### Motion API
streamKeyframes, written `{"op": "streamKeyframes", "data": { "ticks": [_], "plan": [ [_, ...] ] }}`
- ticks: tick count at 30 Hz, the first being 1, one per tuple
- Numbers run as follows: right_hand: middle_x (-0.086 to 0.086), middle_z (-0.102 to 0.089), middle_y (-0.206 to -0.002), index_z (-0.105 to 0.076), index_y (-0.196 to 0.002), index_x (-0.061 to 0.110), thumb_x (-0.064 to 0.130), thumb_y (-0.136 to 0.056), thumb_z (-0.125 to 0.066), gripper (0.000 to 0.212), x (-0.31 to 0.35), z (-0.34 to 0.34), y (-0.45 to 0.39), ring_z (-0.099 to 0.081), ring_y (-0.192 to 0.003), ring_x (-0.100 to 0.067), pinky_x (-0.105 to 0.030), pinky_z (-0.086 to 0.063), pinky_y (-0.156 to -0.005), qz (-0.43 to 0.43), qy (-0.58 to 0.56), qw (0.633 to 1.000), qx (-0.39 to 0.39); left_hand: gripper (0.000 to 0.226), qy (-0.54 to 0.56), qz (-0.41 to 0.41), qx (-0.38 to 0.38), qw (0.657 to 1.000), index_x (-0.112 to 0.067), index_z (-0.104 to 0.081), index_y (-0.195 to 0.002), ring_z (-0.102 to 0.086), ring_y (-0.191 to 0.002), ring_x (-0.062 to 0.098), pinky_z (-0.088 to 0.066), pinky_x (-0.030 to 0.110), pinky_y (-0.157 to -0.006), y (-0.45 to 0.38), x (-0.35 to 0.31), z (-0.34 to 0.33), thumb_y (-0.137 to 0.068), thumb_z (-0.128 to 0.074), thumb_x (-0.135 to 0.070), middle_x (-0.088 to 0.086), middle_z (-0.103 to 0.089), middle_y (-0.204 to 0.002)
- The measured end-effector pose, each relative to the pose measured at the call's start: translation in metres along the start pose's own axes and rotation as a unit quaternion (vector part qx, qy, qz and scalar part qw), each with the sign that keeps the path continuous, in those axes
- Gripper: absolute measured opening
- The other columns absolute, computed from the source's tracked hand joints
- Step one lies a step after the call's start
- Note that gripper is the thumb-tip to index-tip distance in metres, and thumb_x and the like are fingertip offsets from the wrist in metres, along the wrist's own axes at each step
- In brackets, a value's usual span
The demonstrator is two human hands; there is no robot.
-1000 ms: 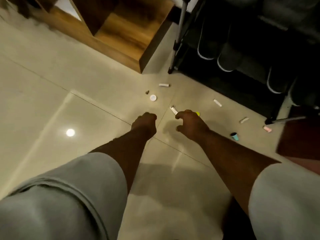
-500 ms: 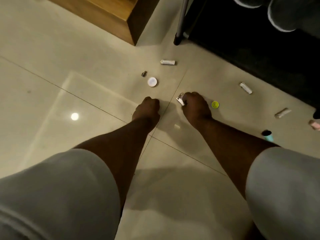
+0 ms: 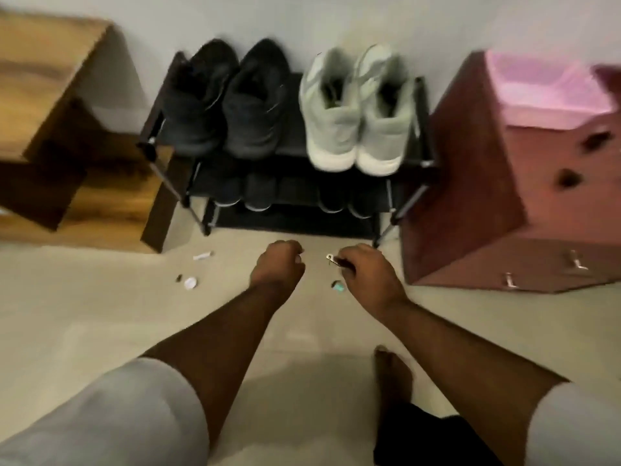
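As the right hand (image 3: 369, 275) pinches it, the clipper (image 3: 332, 258) juts out leftward.

Light grey short left sleeve (image 3: 111, 415) at 7 o'clock, right sleeve (image 3: 578, 428) alike at 5; black shorts (image 3: 430, 438); foot (image 3: 393, 375), left hand (image 3: 279, 267), right hand (image 3: 369, 277) bare

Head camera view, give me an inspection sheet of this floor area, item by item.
Surface: pale floor, glossy.
Job's things: small metal item, held off the floor.
Clutter: white cap, white tube, teal cap, small dark bit, all on the floor.
Grippers: right hand pinches the metal item; left hand fisted, nothing seen in it.
Cables: nothing seen.
Surroundings: shoe rack with black shoes and grey shoes; wooden shelf; pink drawer unit.
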State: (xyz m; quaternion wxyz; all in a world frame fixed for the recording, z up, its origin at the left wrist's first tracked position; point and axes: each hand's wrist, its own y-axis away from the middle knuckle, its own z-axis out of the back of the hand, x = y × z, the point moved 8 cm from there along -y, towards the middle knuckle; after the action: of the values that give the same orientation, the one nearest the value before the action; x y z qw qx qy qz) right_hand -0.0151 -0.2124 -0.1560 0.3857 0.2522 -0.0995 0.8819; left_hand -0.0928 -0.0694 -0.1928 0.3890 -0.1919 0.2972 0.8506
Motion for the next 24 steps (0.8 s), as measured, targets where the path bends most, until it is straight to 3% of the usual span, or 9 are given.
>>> {"op": "streamKeyframes", "data": {
  "ticks": [3,6,8,12,17,20,24],
  "plan": [
    [-0.01,-0.066,-0.089,-0.07,-0.095,0.01,0.008,-0.076,-0.064,0.02,-0.02,0.109,0.018,-0.062,-0.085,-0.029,-0.036,-0.051,-0.076,-0.001,-0.02,0.994,-0.109,0.011,-0.001,-0.09,-0.017,0.996,-0.014,-0.068,-0.088,-0.063,-0.091,0.032,-0.046,0.032,-0.072,0.015,-0.114,0.022,-0.084,-0.064,-0.023,0.011,-0.068,-0.091],
    [-0.008,-0.069,-0.092,-0.072,-0.099,0.011,0.01,-0.077,-0.065,0.023,-0.051,0.19,0.027,-0.064,-0.086,-0.027,-0.036,-0.052,-0.078,-0.008,-0.017,0.984,-0.177,0.021,-0.002,-0.195,-0.052,0.979,-0.01,-0.054,-0.07,-0.06,-0.081,0.033,-0.041,0.034,-0.065,0.031,-0.217,0.03,-0.086,-0.061,-0.022,0.009,-0.06,-0.075],
    [-0.009,-0.071,-0.093,-0.072,-0.101,0.012,0.01,-0.08,-0.066,0.022,-0.082,0.228,0.028,-0.065,-0.085,-0.027,-0.037,-0.052,-0.077,-0.027,-0.004,0.978,-0.207,0.019,-0.018,-0.272,-0.081,0.959,-0.009,-0.059,-0.073,-0.06,-0.083,0.034,-0.044,0.036,-0.067,0.033,-0.273,0.024,-0.085,-0.061,-0.023,0.011,-0.064,-0.079],
    [-0.012,-0.072,-0.089,-0.073,-0.099,0.014,0.018,-0.086,-0.061,0.018,-0.155,0.266,0.016,-0.066,-0.082,-0.031,-0.041,-0.053,-0.072,-0.111,0.004,0.965,-0.236,0.02,-0.065,-0.346,-0.101,0.93,-0.017,-0.073,-0.096,-0.062,-0.093,0.03,-0.045,0.035,-0.078,0.012,-0.346,-0.014,-0.083,-0.066,-0.031,0.008,-0.071,-0.093],
    [-0.011,-0.07,-0.096,-0.072,-0.103,0.015,0.015,-0.088,-0.061,0.018,-0.232,0.257,-0.002,-0.063,-0.087,-0.027,-0.035,-0.052,-0.076,-0.229,0.057,0.953,-0.19,0.025,-0.189,-0.359,-0.1,0.909,-0.024,-0.066,-0.113,-0.05,-0.112,0.026,-0.033,0.041,-0.1,-0.017,-0.395,-0.078,-0.09,-0.063,-0.035,0.003,-0.066,-0.108],
    [-0.013,-0.068,-0.095,-0.071,-0.099,0.011,0.015,-0.088,-0.059,0.017,-0.253,0.246,-0.015,-0.061,-0.088,-0.029,-0.031,-0.045,-0.07,-0.226,0.088,0.956,-0.167,0.024,-0.263,-0.33,-0.095,0.902,-0.025,-0.065,-0.115,-0.05,-0.116,0.027,-0.022,0.046,-0.111,-0.036,-0.402,-0.099,-0.091,-0.06,-0.024,0.004,-0.065,-0.109],
    [-0.013,-0.067,-0.104,-0.068,-0.113,0.011,0.016,-0.091,-0.058,0.024,-0.262,0.239,-0.022,-0.06,-0.096,-0.028,-0.027,-0.04,-0.073,-0.217,0.102,0.957,-0.165,0.022,-0.258,-0.288,-0.101,0.917,-0.024,-0.067,-0.108,-0.056,-0.109,0.026,-0.011,0.048,-0.119,-0.057,-0.396,-0.107,-0.09,-0.06,-0.013,0.004,-0.067,-0.104]
  ]
}}
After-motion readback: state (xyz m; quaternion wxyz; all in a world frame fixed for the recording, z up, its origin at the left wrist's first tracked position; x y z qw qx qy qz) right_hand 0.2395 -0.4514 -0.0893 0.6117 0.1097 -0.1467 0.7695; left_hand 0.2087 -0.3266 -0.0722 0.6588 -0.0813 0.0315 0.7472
